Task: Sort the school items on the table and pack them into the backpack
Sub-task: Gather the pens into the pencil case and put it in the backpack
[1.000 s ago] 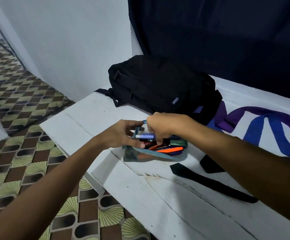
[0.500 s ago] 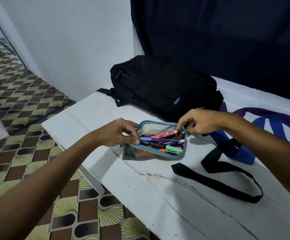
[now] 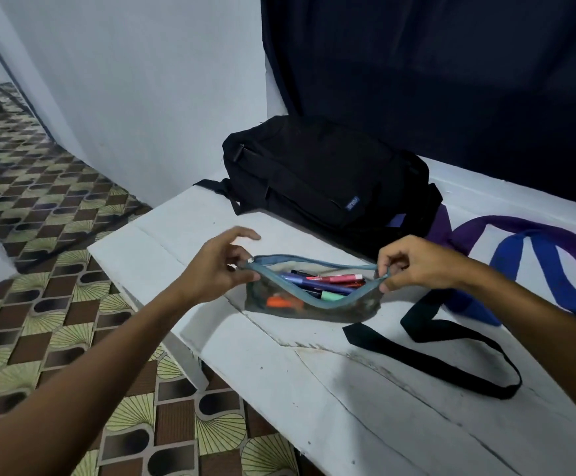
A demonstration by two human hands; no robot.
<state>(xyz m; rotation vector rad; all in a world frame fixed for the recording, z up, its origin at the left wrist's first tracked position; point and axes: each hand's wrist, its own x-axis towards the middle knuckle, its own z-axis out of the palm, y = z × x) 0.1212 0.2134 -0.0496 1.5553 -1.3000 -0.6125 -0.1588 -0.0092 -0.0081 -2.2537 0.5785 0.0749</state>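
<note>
Both arms come in from the bottom corners and meet at a see-through pencil pouch (image 3: 314, 300) sitting mid-table on the white table (image 3: 365, 407). The left hand (image 3: 216, 269) is at the pouch's 9 o'clock end, thumb and a curled finger pinching the blue zipper edge right by the little metal pull, while the index finger sticks out straight and loose toward 1 o'clock, not touching anything. The right hand (image 3: 417, 262) is at the 3 o'clock end, fingers curled down tight and pinching the other end of the zipper rim, wrist cocked a bit upward. Between them the mouth gapes open and you can see pens (image 3: 328, 285) inside: purple, red, a green cap, plus something orange lower down. The black backpack (image 3: 321, 180) lies flat at 12 o'clock from the pouch, close but not touching, zipped as far as I can tell. A black strap (image 3: 451, 359) loops on the table at about 4 o'clock, and blue and purple straps (image 3: 537, 255) trail off at 2 o'clock.
</note>
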